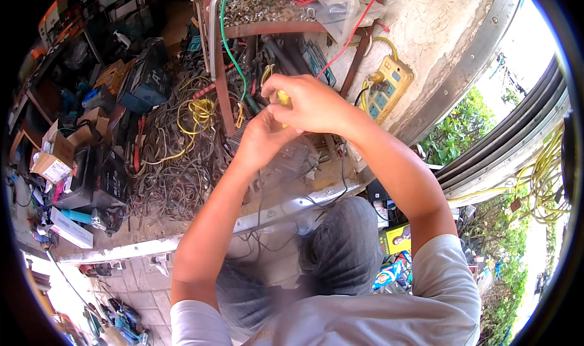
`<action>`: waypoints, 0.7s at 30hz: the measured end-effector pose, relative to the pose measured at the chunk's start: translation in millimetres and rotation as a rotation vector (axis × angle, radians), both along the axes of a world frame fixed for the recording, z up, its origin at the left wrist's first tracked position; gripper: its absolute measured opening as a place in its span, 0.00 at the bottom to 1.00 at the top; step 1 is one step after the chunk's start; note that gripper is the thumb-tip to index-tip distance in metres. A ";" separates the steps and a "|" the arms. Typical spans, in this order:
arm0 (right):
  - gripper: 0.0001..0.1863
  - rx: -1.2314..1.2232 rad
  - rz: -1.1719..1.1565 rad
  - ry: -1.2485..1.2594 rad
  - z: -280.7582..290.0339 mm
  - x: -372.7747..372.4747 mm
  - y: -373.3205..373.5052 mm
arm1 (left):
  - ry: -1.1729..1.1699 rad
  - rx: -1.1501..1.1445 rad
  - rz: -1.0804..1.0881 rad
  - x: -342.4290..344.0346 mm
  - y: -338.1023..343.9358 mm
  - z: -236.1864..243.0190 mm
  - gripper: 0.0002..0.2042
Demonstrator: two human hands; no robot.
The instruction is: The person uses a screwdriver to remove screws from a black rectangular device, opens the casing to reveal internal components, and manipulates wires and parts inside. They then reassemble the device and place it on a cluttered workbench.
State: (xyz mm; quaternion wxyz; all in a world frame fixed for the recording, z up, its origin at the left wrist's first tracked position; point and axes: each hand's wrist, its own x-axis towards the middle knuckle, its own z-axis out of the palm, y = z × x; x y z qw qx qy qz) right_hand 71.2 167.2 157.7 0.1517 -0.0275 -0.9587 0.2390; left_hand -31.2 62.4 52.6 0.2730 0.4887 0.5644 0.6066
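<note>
Both my hands meet in front of me, above the cable-strewn bench. My right hand (310, 107) has its fingers curled round a small yellow piece (283, 97); its kind is mostly hidden by the fingers. Just below and touching it, my left hand (263, 140) is closed, with its fingertips against the same spot; what it pinches is hidden. A green wire (230, 52) hangs down just left of the hands. A red wire (353, 32) runs up from behind my right hand.
A yellow power strip (391, 89) with a plug in it leans on the right-hand wall. Tangled cables (176, 175) cover the bench on the left, beside dark batteries (143, 84). A brown metal frame (267, 28) holds a shelf of small metal parts.
</note>
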 end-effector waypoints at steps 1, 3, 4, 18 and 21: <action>0.19 0.034 0.028 0.048 -2.6 1.0 2.9 | -0.072 0.047 -0.057 -3.1 1.3 -3.8 0.12; 0.18 0.070 0.054 0.097 -4.1 2.9 5.2 | -0.043 -0.011 -0.086 -9.6 0.5 -6.0 0.14; 0.18 0.071 0.050 0.098 -3.9 3.8 5.5 | -0.029 -0.041 -0.101 -10.4 -0.1 -5.0 0.16; 0.16 0.041 -0.041 0.137 -6.2 17.8 7.1 | 0.876 -0.296 0.098 -43.7 -47.4 -15.1 0.30; 0.18 0.016 -0.013 0.195 -7.9 19.1 9.2 | 0.849 -0.265 0.124 -45.8 -50.9 -24.2 0.37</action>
